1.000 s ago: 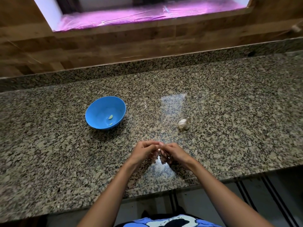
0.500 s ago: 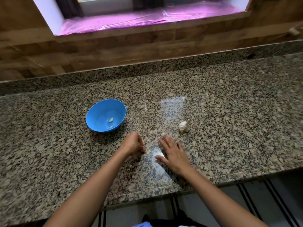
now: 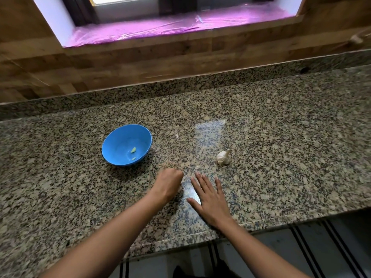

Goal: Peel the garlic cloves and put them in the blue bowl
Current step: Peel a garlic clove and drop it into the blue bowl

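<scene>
— Curled fingers on the left hand (image 3: 169,182): it makes a fist knuckles-up on the granite counter (image 3: 281,157), but whether it holds anything inside I cannot tell. And the right?

— Right hand (image 3: 210,199) lies flat, palm down, fingers straight and spread, holding nothing, just right of the left hand.

— What is in the blue bowl (image 3: 126,145)?

— Two pale peeled garlic cloves (image 3: 133,150), a larger one and a small piece nearer the rim, both in the bowl's right half. The bowl sits to the far left of the hands.

— Where is the garlic bulb (image 3: 222,157)?

— On the counter, beyond the right hand and well right of the bowl, touching neither. It lies tilted, its stalk tip pointing up and to the far right.
</scene>
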`<state>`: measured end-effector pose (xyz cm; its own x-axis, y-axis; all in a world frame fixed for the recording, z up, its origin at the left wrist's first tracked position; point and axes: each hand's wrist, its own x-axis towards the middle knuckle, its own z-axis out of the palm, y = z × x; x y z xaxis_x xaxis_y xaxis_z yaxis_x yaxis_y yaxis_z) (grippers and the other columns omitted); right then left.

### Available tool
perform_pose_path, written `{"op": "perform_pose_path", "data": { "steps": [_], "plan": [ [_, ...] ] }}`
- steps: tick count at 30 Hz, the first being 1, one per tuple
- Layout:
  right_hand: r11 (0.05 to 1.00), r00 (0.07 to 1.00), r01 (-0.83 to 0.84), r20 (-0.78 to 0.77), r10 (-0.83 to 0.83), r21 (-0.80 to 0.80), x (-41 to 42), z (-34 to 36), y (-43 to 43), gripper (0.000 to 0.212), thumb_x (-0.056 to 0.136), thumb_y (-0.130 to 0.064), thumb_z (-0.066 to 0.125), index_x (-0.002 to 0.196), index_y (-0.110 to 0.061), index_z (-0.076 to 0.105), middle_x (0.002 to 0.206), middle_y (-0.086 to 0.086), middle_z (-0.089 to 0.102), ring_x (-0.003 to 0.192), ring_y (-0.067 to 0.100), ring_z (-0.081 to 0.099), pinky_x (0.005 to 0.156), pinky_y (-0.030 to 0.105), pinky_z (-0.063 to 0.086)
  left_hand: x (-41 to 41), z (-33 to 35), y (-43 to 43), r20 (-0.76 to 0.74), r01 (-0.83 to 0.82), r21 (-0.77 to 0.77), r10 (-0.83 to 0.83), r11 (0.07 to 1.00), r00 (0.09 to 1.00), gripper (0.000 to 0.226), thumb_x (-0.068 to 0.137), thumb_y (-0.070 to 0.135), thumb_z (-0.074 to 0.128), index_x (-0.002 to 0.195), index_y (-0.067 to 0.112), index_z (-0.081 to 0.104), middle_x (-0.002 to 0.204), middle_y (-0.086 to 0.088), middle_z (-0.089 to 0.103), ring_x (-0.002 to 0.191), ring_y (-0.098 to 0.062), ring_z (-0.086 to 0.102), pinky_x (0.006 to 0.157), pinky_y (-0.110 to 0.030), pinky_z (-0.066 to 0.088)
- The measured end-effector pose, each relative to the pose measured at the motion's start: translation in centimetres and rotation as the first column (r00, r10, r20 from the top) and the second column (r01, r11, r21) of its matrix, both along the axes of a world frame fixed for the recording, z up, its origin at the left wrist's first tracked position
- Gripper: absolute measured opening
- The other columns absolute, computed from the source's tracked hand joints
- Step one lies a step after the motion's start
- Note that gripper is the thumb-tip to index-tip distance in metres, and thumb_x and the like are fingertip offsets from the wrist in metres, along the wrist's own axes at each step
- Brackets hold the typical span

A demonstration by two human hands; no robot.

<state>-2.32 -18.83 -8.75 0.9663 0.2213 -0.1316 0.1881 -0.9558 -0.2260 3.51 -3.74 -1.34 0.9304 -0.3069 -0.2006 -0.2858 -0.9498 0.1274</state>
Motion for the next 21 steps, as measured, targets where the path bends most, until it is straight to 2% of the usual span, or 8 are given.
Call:
{"op": "perform_pose_path", "data": {
  "steps": [3,5,8,10,13,17,19,21],
  "plan": [
    [1.000,1.000,-0.004,0.029,0.004,-0.022,0.2,0.2,0.0,0.065,0.094,-0.063,0.021,0.143,-0.022,0.035,0.149,0.000,0.032,0.136,0.017,0.032,0.106,0.047,0.016,-1.0,-0.5,0.2,-0.030,0.074,-0.034,-0.075,0.997,0.997,0.020,0.100,0.005,0.035,0.098,0.006,0.055,0.080,-0.003,0.046,0.071,-0.012,0.044,0.072,-0.022,0.045],
    [1.000,1.000,-0.018,0.025,0.018,-0.023,0.3,-0.1,0.0,0.066,0.094,-0.064,0.019,0.144,-0.023,0.033,0.150,0.000,0.029,0.136,0.019,0.030,0.107,0.046,0.012,-0.6,0.2,0.4,-0.087,0.040,-0.092,-0.048,0.995,0.995,0.015,0.098,0.005,0.043,0.098,0.003,0.058,0.085,-0.005,0.054,0.076,-0.013,0.050,0.078,-0.023,0.050],
    [0.999,0.998,-0.044,0.045,0.044,0.007,0.3,-0.4,-0.1,0.070,0.092,-0.067,0.010,0.147,-0.025,0.019,0.155,-0.003,0.013,0.142,0.019,0.013,0.111,0.045,-0.003,1.5,1.1,1.3,-0.278,-0.186,-0.238,0.116,0.953,0.953,0.005,0.084,0.005,0.066,0.079,0.005,0.067,0.079,-0.005,0.068,0.069,-0.014,0.065,0.068,-0.026,0.057],
    [0.997,0.997,-0.062,0.059,0.059,0.040,0.5,-0.3,-0.2,0.074,0.087,-0.071,0.000,0.148,-0.028,0.006,0.155,-0.006,-0.003,0.142,0.017,-0.004,0.111,0.043,-0.015,1.9,1.2,1.5,-0.312,-0.258,-0.262,0.171,0.930,0.934,0.006,0.081,0.003,0.067,0.075,0.005,0.067,0.075,-0.006,0.068,0.065,-0.013,0.066,0.062,-0.024,0.056],
    [0.998,0.995,-0.052,0.082,0.049,0.032,0.3,-0.2,-0.3,0.073,0.089,-0.069,0.001,0.148,-0.026,0.008,0.155,-0.005,0.000,0.142,0.019,-0.001,0.111,0.042,-0.015,1.0,0.4,1.0,-0.207,-0.179,-0.136,0.148,0.974,0.967,0.010,0.087,0.003,0.060,0.077,0.005,0.063,0.077,-0.006,0.066,0.070,-0.015,0.065,0.067,-0.026,0.056],
    [0.998,0.995,-0.054,0.080,0.052,0.032,0.3,-0.4,-0.2,0.068,0.094,-0.063,0.007,0.148,-0.022,0.012,0.155,-0.002,0.004,0.143,0.021,0.004,0.113,0.039,-0.013,-0.5,0.1,0.0,-0.020,0.053,-0.048,-0.054,0.997,0.998,0.015,0.097,0.005,0.044,0.092,0.002,0.058,0.082,-0.004,0.055,0.072,-0.015,0.053,0.077,-0.024,0.050],
    [0.984,0.990,-0.078,0.130,0.057,0.159,0.3,0.1,0.1,0.060,0.098,-0.054,0.014,0.148,-0.022,0.010,0.155,-0.006,0.002,0.143,0.013,0.002,0.115,0.031,-0.011,-0.8,0.3,0.2,-0.046,0.049,-0.092,-0.054,0.994,0.997,0.014,0.096,0.007,0.047,0.091,0.002,0.059,0.081,-0.002,0.057,0.071,-0.014,0.054,0.074,-0.023,0.050],
    [0.898,0.998,-0.046,0.057,0.023,0.438,0.7,1.8,0.8,0.051,0.099,-0.042,0.027,0.146,-0.025,0.018,0.152,-0.011,0.012,0.142,0.006,0.009,0.115,0.020,0.001,-0.3,0.2,1.3,-0.191,-0.203,-0.332,0.145,0.921,0.971,0.008,0.088,0.009,0.061,0.082,0.005,0.066,0.077,-0.003,0.067,0.068,-0.015,0.065,0.069,-0.025,0.056]
  ]
}}
